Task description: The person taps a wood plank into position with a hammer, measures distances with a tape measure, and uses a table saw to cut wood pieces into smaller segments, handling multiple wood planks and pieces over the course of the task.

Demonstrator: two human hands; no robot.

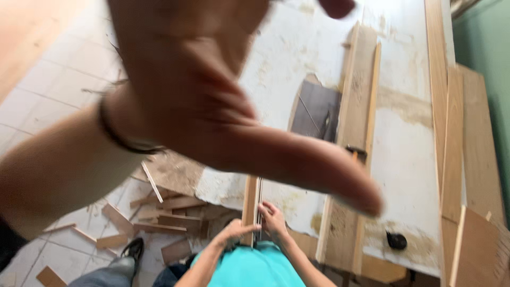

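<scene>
My left hand (191,90) is raised close to the camera, large and blurred, and fills the upper left of the view. Its thumb sticks out down and to the right, and nothing is in it. The fingers run off the top edge. A dark band (119,138) circles the wrist. My right hand is out of sight. Below, another person in a teal shirt (249,268) has both hands (265,223) on a narrow wooden strip (251,196) at the near edge of a white, dusty table (404,143).
Long wooden planks (361,106) lie lengthwise on the table beside a dark flat panel (313,109). More boards (478,149) stack along the right by a green wall. A small black object (396,241) sits near the table edge. Wood offcuts (159,212) litter the tiled floor.
</scene>
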